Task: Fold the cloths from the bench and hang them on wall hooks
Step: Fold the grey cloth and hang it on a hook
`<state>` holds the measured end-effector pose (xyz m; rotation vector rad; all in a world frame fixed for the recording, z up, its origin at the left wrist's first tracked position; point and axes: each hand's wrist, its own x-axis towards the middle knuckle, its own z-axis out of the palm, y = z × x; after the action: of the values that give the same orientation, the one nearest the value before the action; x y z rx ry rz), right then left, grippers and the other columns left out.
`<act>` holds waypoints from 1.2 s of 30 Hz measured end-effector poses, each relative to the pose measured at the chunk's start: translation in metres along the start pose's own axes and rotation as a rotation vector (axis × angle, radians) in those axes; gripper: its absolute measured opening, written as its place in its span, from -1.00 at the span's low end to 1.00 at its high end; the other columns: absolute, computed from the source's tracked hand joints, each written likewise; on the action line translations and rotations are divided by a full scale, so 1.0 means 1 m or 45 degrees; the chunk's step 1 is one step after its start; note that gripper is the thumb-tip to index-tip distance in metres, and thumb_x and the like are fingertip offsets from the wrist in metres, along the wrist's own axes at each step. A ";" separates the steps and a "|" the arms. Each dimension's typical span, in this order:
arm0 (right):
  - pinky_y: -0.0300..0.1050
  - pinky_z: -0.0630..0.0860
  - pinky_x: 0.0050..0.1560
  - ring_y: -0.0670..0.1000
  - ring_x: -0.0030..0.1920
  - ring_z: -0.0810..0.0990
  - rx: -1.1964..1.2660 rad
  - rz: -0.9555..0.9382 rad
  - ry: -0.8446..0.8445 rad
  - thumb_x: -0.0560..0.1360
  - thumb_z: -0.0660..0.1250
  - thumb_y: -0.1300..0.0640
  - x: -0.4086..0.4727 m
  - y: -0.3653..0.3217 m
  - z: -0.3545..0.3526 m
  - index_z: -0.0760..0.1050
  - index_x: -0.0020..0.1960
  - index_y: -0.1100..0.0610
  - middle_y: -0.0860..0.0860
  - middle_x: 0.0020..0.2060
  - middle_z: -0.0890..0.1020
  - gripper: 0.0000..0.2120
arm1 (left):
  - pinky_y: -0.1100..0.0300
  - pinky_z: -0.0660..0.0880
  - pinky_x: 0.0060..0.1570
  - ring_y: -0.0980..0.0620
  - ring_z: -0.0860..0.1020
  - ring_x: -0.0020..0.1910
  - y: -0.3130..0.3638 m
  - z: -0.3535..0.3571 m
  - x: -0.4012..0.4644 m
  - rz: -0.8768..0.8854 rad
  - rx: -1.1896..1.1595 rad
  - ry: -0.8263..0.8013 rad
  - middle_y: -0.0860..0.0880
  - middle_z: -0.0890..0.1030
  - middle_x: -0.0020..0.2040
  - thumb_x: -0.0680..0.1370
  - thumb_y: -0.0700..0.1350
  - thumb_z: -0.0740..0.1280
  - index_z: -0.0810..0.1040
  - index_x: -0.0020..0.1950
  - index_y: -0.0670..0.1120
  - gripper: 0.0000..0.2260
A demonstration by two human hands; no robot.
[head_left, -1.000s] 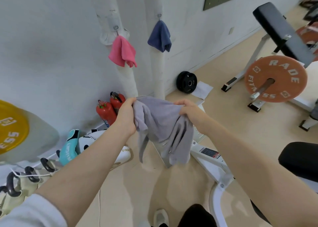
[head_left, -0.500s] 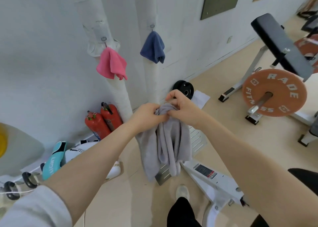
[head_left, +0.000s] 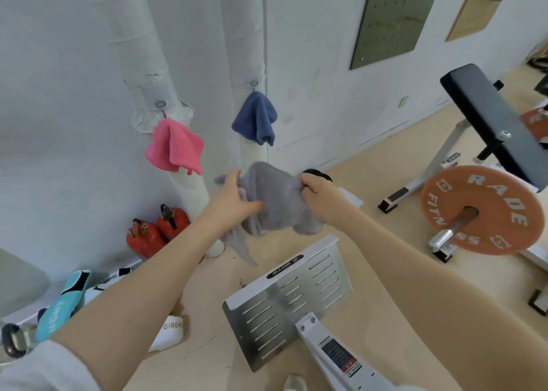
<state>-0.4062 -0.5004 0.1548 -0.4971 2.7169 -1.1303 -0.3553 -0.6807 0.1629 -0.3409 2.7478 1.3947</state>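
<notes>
A grey cloth [head_left: 274, 199] hangs bunched between both hands in front of the wall. My left hand [head_left: 234, 199] holds its left side with the thumb lying across the front. My right hand [head_left: 318, 196] grips the upper right corner in curled fingers. A loose tail of the cloth droops below the left hand. On the wall behind, a pink cloth [head_left: 175, 147] hangs from a hook [head_left: 160, 104] on the left padded pipe. A blue cloth [head_left: 256, 119] hangs from a hook [head_left: 254, 83] on the right pipe.
Two red fire extinguishers [head_left: 157, 233] stand at the wall's foot. A slotted metal footplate [head_left: 287, 298] lies below my arms. A bench [head_left: 492, 120] and an orange weight plate [head_left: 480, 209] stand at right. A dark pegboard [head_left: 391, 16] hangs on the wall.
The hands drew together, then parted again with the grey cloth folded shorter and raised closer to the wall. The view has moved nearer to the hooks.
</notes>
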 end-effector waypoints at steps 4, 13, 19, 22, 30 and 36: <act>-0.40 0.30 -0.32 -0.06 -0.26 0.42 -0.037 -0.157 -0.160 0.43 0.10 0.36 0.007 -0.002 -0.004 0.52 -0.15 0.19 -0.08 -0.37 0.49 -0.76 | 0.51 0.36 -0.29 0.15 0.46 -0.28 0.013 0.026 0.006 0.291 0.039 -0.304 -0.02 0.47 -0.27 0.43 -0.12 0.42 0.19 0.44 0.14 -0.34; -0.23 0.41 -0.13 -0.09 -0.22 0.48 0.163 -0.156 -0.138 0.48 0.28 0.24 0.021 0.030 -0.038 0.50 -0.17 0.03 -0.11 -0.30 0.54 -0.87 | 0.14 0.31 -0.18 0.01 0.37 -0.28 0.031 0.048 0.033 0.102 -0.122 -0.243 -0.09 0.40 -0.30 0.53 -0.05 0.30 0.50 -0.15 -0.25 -0.75; -0.22 0.36 -0.21 -0.08 -0.31 0.43 0.144 -0.046 -0.191 0.51 0.22 0.22 0.027 0.045 -0.041 0.50 -0.14 0.05 -0.03 -0.32 0.53 -0.87 | 0.34 0.26 -0.41 0.17 0.29 -0.51 0.014 0.047 0.040 -0.011 -0.239 -0.066 0.06 0.32 -0.50 0.52 -0.13 0.31 0.34 -0.42 -0.11 -0.68; -0.19 0.37 -0.28 -0.03 -0.32 0.44 0.197 0.027 -0.202 0.49 0.23 0.21 0.030 0.042 -0.035 0.47 -0.15 0.01 0.03 -0.31 0.54 -0.87 | 0.32 0.17 -0.51 0.17 0.22 -0.60 0.004 0.044 0.045 -0.142 -0.262 0.044 0.11 0.23 -0.62 0.51 -0.15 0.31 0.24 -0.48 -0.02 -0.60; -0.22 0.30 -0.38 -0.03 -0.38 0.30 0.585 0.069 -0.297 0.53 0.18 0.28 0.036 0.024 -0.021 0.39 0.16 -0.09 0.04 -0.42 0.31 -0.68 | 0.14 0.38 0.15 0.00 0.45 0.09 0.000 0.030 0.052 -0.229 -0.229 -0.066 -0.03 0.47 0.11 0.52 -0.21 0.22 0.38 0.28 -0.02 -0.66; -0.13 0.35 -0.19 0.00 -0.25 0.44 0.712 0.117 -0.525 0.49 0.24 0.29 0.042 0.013 -0.016 0.42 0.27 -0.04 0.02 -0.35 0.50 -0.59 | 0.18 0.36 0.11 0.09 0.45 0.00 0.026 0.020 0.038 0.175 -0.059 -0.396 -0.03 0.54 0.01 0.50 -0.33 0.11 0.48 -0.07 0.10 -0.67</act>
<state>-0.4530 -0.4963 0.1564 -0.4461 1.9469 -1.4882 -0.3992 -0.6566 0.1670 0.0622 2.5275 1.4052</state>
